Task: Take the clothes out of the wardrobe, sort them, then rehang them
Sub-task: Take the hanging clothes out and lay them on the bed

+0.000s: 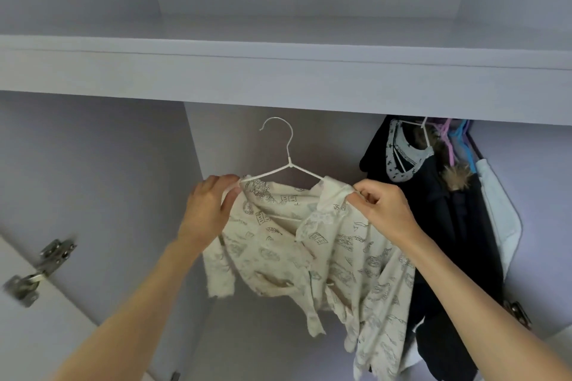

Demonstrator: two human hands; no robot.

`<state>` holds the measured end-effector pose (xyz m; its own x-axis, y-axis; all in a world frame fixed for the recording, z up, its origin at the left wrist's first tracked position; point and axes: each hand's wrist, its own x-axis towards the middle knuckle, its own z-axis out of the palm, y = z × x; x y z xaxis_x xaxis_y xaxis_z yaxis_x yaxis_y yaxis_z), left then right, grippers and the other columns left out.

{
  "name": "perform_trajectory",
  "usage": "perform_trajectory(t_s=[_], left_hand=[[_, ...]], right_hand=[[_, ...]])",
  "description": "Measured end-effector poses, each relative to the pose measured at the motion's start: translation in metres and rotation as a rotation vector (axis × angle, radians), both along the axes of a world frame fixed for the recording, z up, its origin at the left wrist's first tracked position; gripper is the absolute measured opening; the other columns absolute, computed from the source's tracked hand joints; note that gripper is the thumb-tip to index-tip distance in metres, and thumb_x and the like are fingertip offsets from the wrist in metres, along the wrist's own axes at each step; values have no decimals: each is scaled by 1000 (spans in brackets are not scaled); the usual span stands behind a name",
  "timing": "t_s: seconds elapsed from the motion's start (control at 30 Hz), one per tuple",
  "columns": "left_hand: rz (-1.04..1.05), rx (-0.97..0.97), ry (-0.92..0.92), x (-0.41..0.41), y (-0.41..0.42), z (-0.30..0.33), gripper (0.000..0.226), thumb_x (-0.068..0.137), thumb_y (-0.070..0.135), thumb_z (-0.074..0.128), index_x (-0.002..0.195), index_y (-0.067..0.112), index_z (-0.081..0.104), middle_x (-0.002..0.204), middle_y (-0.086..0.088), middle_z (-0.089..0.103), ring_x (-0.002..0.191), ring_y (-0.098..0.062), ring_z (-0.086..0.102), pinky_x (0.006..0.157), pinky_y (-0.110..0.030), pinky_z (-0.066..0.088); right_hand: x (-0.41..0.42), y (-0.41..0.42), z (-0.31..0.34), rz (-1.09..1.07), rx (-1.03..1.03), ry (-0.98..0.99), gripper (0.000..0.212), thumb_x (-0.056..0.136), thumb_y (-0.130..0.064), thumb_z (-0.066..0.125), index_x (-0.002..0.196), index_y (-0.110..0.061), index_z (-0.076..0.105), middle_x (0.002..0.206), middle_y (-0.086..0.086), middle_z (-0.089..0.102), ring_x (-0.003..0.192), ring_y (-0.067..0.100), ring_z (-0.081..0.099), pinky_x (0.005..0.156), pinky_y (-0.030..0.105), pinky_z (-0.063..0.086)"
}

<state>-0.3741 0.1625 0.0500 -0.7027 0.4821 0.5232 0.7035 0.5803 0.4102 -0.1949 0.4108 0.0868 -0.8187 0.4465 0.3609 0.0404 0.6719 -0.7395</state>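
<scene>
Holding a cream printed shirt (312, 244) on a white wire hanger (286, 164) inside the pale wardrobe (278, 71), left hand (210, 210) and right hand (383, 210) pinch its shoulders, hook not yet on any rail; dark coats (439, 226) already hang rightward, so rehanging seems underway.

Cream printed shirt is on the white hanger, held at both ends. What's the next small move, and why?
Probably lift the white hanger so its hook goes up behind the shelf edge. The hook hangs free below it, catching nothing. The left hand and right hand pinch the cream shirt at its shoulders. The rail itself is hidden; the dark coats hang at right.
</scene>
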Motion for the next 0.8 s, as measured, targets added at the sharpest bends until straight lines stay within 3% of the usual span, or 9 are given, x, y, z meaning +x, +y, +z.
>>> perform_trajectory(t_s=[0.1, 0.2, 0.3, 0.37, 0.4, 0.5, 0.63, 0.7, 0.8], left_hand=[[-46, 32, -4, 4, -18, -3, 36, 94, 45, 46, 102, 14, 61, 90, -4, 56, 82, -25, 54, 72, -40, 48], [-54, 13, -127, 8, -34, -9, 33, 92, 41, 39, 100, 15, 57, 86, 4, 53, 71, -15, 52, 64, -33, 45], [27, 165, -174, 11, -48, -7, 23, 95, 24, 46, 96, 6, 61, 77, 14, 53, 65, -4, 50, 61, -17, 37], [52, 250, -146, 13, -56, -2, 18, 95, 18, 50, 92, 5, 62, 78, 12, 57, 69, -13, 55, 66, -25, 43], [49, 269, -133, 13, -59, 1, 17, 94, 17, 52, 91, 4, 63, 80, 7, 60, 71, -19, 57, 68, -31, 46], [42, 314, -153, 16, -72, 8, 12, 92, 17, 55, 85, 12, 63, 79, -1, 62, 67, -15, 56, 66, -32, 46], [58, 395, -285, 20, -93, 10, 20, 90, 16, 58, 74, 28, 58, 77, -12, 64, 61, -20, 48, 60, -30, 40], [79, 419, -303, 21, -105, 13, 21, 91, 15, 58, 73, 27, 58, 81, -11, 66, 71, -24, 53, 64, -27, 42], [117, 443, -261, 24, -124, 23, 21, 91, 16, 57, 72, 27, 57, 73, 5, 64, 64, -8, 51, 60, -18, 39]], right_hand=[[-5, -4, -4, 81, -61, -26, 16, 82, -12, 64, 69, -4, 61, 57, 8, 49, 51, 5, 38, 54, 20, 33], [-10, -11, -9, 152, -106, -83, 15, 84, -11, 63, 71, -4, 61, 59, 5, 51, 54, 9, 41, 56, 22, 34], [-14, -19, -9, 259, -267, -150, 13, 91, -19, 55, 90, -17, 68, 82, -7, 67, 78, 5, 59, 75, 25, 43], [-19, -26, -7, 296, -316, -188, 23, 92, -38, 51, 107, -30, 67, 108, -8, 67, 105, 7, 60, 94, 29, 43], [-23, -31, -5, 311, -273, -192, 31, 89, -47, 50, 111, -31, 65, 112, -4, 67, 108, 10, 59, 97, 31, 44], [-37, -51, -3, 329, -191, -160, 25, 89, -36, 55, 106, -22, 69, 96, -2, 70, 91, 16, 63, 88, 32, 46], [-50, -74, -10, 322, -234, -77, 19, 90, -15, 57, 106, -13, 69, 98, 0, 70, 101, 21, 62, 92, 32, 45], [-56, -85, -8, 357, -211, -61, 17, 90, -16, 58, 101, -21, 70, 98, 7, 70, 98, 28, 61, 90, 36, 45], [-68, -98, 0, 410, -170, -48, 17, 88, -25, 59, 90, -40, 67, 96, 11, 70, 93, 34, 59, 87, 43, 46]])
